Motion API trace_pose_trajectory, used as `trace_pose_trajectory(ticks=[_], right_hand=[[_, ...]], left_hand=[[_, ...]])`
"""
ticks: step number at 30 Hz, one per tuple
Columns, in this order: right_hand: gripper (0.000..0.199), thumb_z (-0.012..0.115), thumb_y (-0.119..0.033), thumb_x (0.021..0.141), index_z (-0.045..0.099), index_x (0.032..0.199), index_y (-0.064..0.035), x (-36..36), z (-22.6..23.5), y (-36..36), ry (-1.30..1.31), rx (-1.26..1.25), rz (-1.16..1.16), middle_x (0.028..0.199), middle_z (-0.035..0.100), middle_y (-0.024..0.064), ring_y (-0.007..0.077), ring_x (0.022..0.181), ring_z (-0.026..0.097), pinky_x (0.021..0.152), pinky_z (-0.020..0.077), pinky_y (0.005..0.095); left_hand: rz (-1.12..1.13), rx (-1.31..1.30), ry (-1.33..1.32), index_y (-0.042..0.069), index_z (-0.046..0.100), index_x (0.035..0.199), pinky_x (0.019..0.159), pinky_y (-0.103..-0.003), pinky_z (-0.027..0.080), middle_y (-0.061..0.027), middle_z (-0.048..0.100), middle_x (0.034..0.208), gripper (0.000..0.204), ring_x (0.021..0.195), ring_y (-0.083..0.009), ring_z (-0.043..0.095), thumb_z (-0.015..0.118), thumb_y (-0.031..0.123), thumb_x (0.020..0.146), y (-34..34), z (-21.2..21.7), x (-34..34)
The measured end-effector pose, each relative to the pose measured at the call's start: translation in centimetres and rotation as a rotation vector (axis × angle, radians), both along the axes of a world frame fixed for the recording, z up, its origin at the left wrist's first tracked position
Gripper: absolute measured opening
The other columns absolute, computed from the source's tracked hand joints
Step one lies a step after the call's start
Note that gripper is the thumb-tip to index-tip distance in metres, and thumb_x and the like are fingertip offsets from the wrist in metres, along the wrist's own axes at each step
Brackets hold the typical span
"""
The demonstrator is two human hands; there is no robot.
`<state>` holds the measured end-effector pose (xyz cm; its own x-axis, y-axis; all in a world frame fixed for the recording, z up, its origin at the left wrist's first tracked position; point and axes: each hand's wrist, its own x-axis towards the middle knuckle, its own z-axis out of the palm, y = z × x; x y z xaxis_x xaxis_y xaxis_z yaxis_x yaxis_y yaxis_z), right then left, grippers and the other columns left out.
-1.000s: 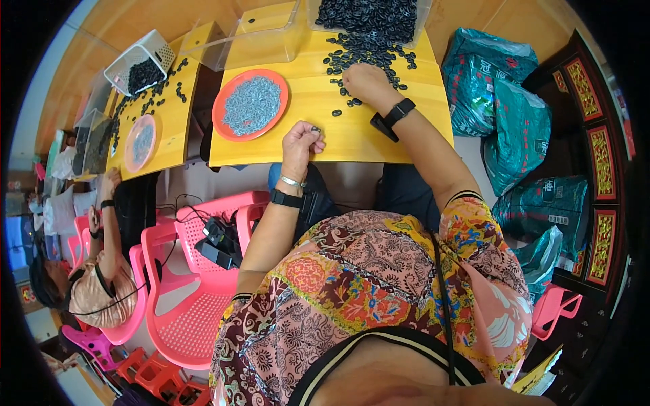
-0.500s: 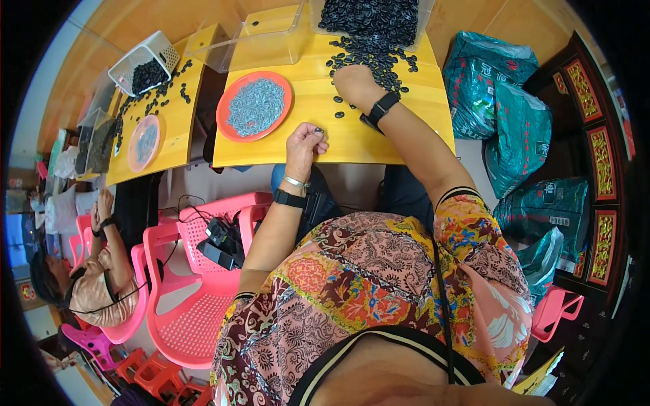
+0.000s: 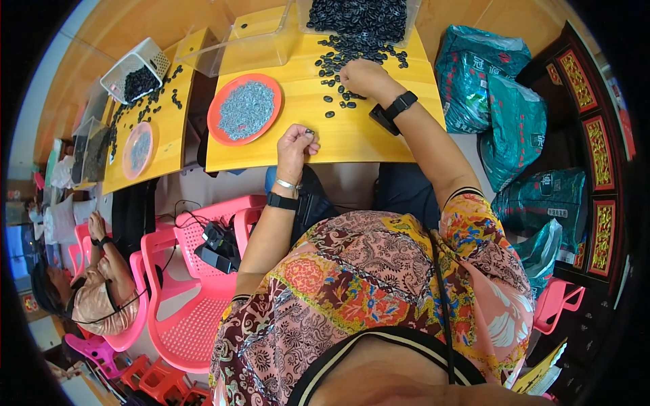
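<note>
My left hand (image 3: 294, 150) is closed near the table's front edge, pinching a small black oval piece (image 3: 310, 134) between thumb and fingers. My right hand (image 3: 369, 78) hovers at the near edge of a spread of similar black pieces (image 3: 352, 49). Its fingers curl down, and their tips and anything in them are hidden. Several loose black pieces (image 3: 330, 114) lie just left of and below that hand. Left of my left hand, a round orange-red plate (image 3: 214, 122) holds a heap of small, thin, silvery-grey pieces (image 3: 247, 108).
A clear bin (image 3: 414, 17) full of black pieces stands at the far edge of the yellow table (image 3: 233, 157), beside another clear bin (image 3: 271, 47). Green sacks (image 3: 511, 128) stand to the right. A pink chair (image 3: 183, 318) is at left, and a co-worker (image 3: 108, 291) sits beyond.
The view has shifted slightly, moving the table leftward in it. My right hand has moved right relative to the black pieces, uncovering some of them. My left hand keeps its pinch.
</note>
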<state>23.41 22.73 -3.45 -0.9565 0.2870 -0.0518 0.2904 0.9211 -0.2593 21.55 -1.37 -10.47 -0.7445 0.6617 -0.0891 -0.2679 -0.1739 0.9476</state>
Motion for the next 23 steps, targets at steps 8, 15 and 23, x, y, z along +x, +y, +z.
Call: trace_pose_trajectory(ticks=[8, 15, 23], right_hand=[[0.02, 0.05, -0.009, 0.078, 0.068, 0.083, -0.0019, 0.6, -1.7, -1.4, -0.011, 0.057, 0.089, 0.089, 0.066, 0.0182, 0.0336, 0.083, 0.064, 0.073, 0.0503, 0.0417], [0.022, 0.049, -0.012, 0.08, 0.068, 0.084, -0.0017, 1.2, -0.1, -0.7, -0.088, 0.003, 0.062, 0.089, 0.065, 0.0187, 0.0341, 0.083, 0.063, 0.073, 0.05, 0.042], [0.024, 0.049, -0.016, 0.083, 0.068, 0.086, -0.0029, 0.4, -1.1, -0.2, -0.044, 0.046, 0.081, 0.09, 0.065, 0.0213, 0.0352, 0.083, 0.063, 0.073, 0.0498, 0.0431]], left_hand=[[-0.014, -0.029, 0.015, 0.006, 0.053, 0.08, 0.054, -0.02, 0.044, -0.0045, 0.059, 0.068, 0.004, 0.057, -0.0098, 0.056, 0.052, 0.005, 0.084, 0.1, 0.1, 0.1], [-0.014, -0.023, -0.003, 0.006, 0.053, 0.081, 0.054, -0.021, 0.044, -0.0047, 0.059, 0.068, 0.004, 0.057, -0.01, 0.055, 0.052, 0.005, 0.084, 0.1, 0.0, 0.2], [-0.016, -0.016, 0.004, 0.005, 0.053, 0.082, 0.055, -0.021, 0.044, -0.0049, 0.059, 0.068, 0.002, 0.058, -0.0107, 0.056, 0.053, 0.005, 0.084, 0.1, 0.0, 0.3]])
